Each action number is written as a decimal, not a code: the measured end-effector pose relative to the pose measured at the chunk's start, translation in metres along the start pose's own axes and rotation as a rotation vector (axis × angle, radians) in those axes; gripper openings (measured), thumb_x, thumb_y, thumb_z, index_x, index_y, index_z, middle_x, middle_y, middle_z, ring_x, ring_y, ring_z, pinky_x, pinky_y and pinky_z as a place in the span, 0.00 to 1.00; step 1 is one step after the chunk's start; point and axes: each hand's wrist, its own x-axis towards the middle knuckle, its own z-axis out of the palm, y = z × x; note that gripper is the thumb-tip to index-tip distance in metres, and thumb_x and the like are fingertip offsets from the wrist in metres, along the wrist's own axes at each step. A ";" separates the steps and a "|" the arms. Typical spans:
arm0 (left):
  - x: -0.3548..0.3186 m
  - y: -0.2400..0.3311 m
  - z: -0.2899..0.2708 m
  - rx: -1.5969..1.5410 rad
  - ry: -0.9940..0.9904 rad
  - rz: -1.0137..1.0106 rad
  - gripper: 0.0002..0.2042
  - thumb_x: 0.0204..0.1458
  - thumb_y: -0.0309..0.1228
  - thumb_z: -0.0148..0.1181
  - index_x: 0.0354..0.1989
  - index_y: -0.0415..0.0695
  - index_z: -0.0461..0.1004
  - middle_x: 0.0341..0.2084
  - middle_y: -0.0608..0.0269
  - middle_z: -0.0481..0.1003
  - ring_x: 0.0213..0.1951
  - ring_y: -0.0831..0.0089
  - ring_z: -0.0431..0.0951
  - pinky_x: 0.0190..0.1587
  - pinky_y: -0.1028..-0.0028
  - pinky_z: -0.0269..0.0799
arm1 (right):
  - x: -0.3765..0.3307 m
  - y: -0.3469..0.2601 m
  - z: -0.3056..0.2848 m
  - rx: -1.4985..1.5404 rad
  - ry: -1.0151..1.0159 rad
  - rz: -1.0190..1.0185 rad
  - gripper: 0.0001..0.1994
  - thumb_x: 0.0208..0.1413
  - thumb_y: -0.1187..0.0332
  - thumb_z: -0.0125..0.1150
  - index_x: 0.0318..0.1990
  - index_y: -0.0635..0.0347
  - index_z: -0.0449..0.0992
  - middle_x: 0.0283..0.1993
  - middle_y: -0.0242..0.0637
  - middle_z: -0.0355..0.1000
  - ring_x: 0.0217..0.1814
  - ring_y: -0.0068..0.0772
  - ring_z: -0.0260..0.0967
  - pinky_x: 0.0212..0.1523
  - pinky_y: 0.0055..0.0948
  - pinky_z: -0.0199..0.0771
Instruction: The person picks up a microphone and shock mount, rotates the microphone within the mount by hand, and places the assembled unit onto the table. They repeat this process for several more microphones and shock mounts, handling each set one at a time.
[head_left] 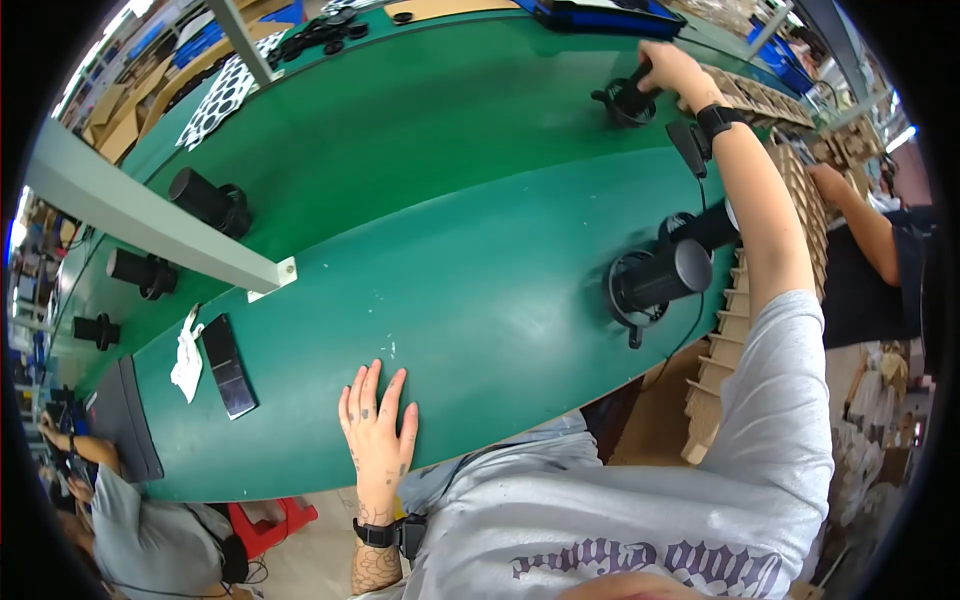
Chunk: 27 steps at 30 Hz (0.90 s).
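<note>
My right hand [672,72] reaches to the far right, its fingers closed around the top of a black cylinder with a round, ringed base [630,104]. That part stands on the darker green strip [450,120] behind the tabletop. Closer to me on the right, another such black cylinder [668,278] lies tilted on the green table [470,300]. A similar one [706,228] sits just behind it, partly covered by my right arm. My left hand [376,430] rests flat near the table's front edge, fingers spread, holding nothing.
Several like parts [205,200] sit on the strip at left. A pale metal post [150,215] rises from the table, near a dark phone-like slab [229,365] and white cloth [187,360]. Cardboard dividers [735,345] border the right side. Co-workers' arms [868,225] show at both sides.
</note>
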 end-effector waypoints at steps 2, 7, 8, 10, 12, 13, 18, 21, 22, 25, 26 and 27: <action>0.000 0.000 -0.001 0.027 0.027 0.002 0.21 0.52 0.34 0.55 0.56 0.49 0.69 0.61 0.56 0.61 0.63 0.58 0.58 0.65 0.55 0.47 | -0.014 -0.012 -0.032 -0.077 0.080 0.032 0.24 0.36 0.62 0.72 0.43 0.54 0.70 0.42 0.47 0.72 0.46 0.51 0.70 0.40 0.43 0.70; 0.002 -0.003 0.002 0.034 0.035 0.010 0.20 0.52 0.32 0.55 0.56 0.48 0.69 0.61 0.55 0.61 0.63 0.58 0.58 0.65 0.54 0.48 | -0.115 -0.088 -0.158 -0.101 0.585 0.078 0.21 0.37 0.65 0.69 0.42 0.58 0.75 0.31 0.41 0.74 0.39 0.39 0.74 0.39 0.34 0.73; 0.004 -0.003 0.002 0.028 0.029 0.028 0.20 0.52 0.32 0.55 0.56 0.48 0.69 0.61 0.55 0.61 0.63 0.58 0.58 0.65 0.54 0.48 | -0.134 -0.086 -0.172 -0.085 0.754 0.040 0.22 0.35 0.66 0.70 0.42 0.58 0.75 0.32 0.42 0.73 0.39 0.42 0.73 0.40 0.35 0.73; 0.003 -0.003 0.001 0.035 0.047 0.031 0.20 0.52 0.31 0.55 0.55 0.47 0.69 0.62 0.56 0.60 0.63 0.57 0.57 0.64 0.54 0.48 | -0.172 -0.104 -0.210 0.009 0.808 0.135 0.24 0.35 0.68 0.71 0.44 0.61 0.74 0.39 0.45 0.74 0.41 0.40 0.73 0.41 0.32 0.72; 0.005 -0.003 0.004 0.037 0.115 0.048 0.19 0.53 0.30 0.55 0.54 0.45 0.70 0.56 0.55 0.66 0.61 0.57 0.61 0.64 0.56 0.50 | -0.208 -0.103 -0.215 0.591 0.793 0.108 0.24 0.41 0.66 0.70 0.48 0.58 0.73 0.41 0.42 0.75 0.42 0.41 0.73 0.43 0.34 0.71; 0.007 -0.005 0.006 -0.131 0.130 0.041 0.18 0.54 0.29 0.54 0.54 0.44 0.70 0.52 0.56 0.70 0.58 0.58 0.65 0.61 0.59 0.55 | -0.227 -0.100 -0.214 0.710 0.826 0.137 0.22 0.43 0.65 0.69 0.47 0.59 0.73 0.41 0.42 0.75 0.42 0.41 0.73 0.42 0.34 0.72; 0.032 0.048 -0.022 -1.032 0.104 0.046 0.25 0.54 0.36 0.58 0.58 0.37 0.63 0.46 0.51 0.73 0.46 0.66 0.75 0.46 0.69 0.71 | -0.272 -0.154 -0.158 1.523 0.764 0.079 0.19 0.52 0.62 0.59 0.46 0.69 0.73 0.39 0.40 0.74 0.42 0.32 0.73 0.46 0.28 0.71; 0.037 0.073 -0.055 -1.048 0.212 0.183 0.33 0.48 0.37 0.64 0.61 0.37 0.58 0.50 0.49 0.69 0.46 0.66 0.74 0.43 0.70 0.72 | -0.280 -0.203 -0.093 1.492 0.323 -0.045 0.23 0.43 0.56 0.63 0.43 0.65 0.74 0.41 0.33 0.70 0.43 0.22 0.67 0.46 0.21 0.63; 0.035 0.075 -0.061 -0.995 0.267 0.319 0.36 0.45 0.37 0.67 0.61 0.38 0.57 0.52 0.48 0.66 0.46 0.66 0.74 0.42 0.71 0.73 | -0.285 -0.216 -0.069 1.597 0.105 -0.063 0.22 0.46 0.56 0.63 0.43 0.65 0.73 0.40 0.33 0.70 0.41 0.22 0.68 0.46 0.20 0.65; 0.017 0.079 -0.065 -0.969 0.251 0.161 0.37 0.37 0.32 0.72 0.57 0.38 0.60 0.50 0.50 0.65 0.44 0.66 0.73 0.41 0.73 0.72 | -0.314 -0.257 -0.005 2.190 -0.180 0.143 0.25 0.50 0.53 0.62 0.48 0.64 0.68 0.40 0.36 0.70 0.39 0.26 0.72 0.38 0.25 0.76; 0.012 0.075 -0.065 -0.958 0.244 0.144 0.37 0.37 0.32 0.72 0.57 0.38 0.60 0.50 0.50 0.65 0.44 0.66 0.73 0.41 0.73 0.72 | -0.325 -0.266 0.006 2.292 -0.287 0.188 0.26 0.51 0.53 0.62 0.50 0.64 0.66 0.40 0.37 0.71 0.39 0.27 0.74 0.35 0.27 0.79; 0.007 0.071 -0.065 -0.825 0.280 0.207 0.36 0.33 0.30 0.73 0.54 0.38 0.61 0.48 0.51 0.65 0.43 0.67 0.73 0.40 0.73 0.72 | -0.337 -0.272 0.013 2.324 -0.412 0.281 0.32 0.48 0.49 0.65 0.51 0.64 0.65 0.43 0.36 0.69 0.45 0.27 0.71 0.47 0.26 0.72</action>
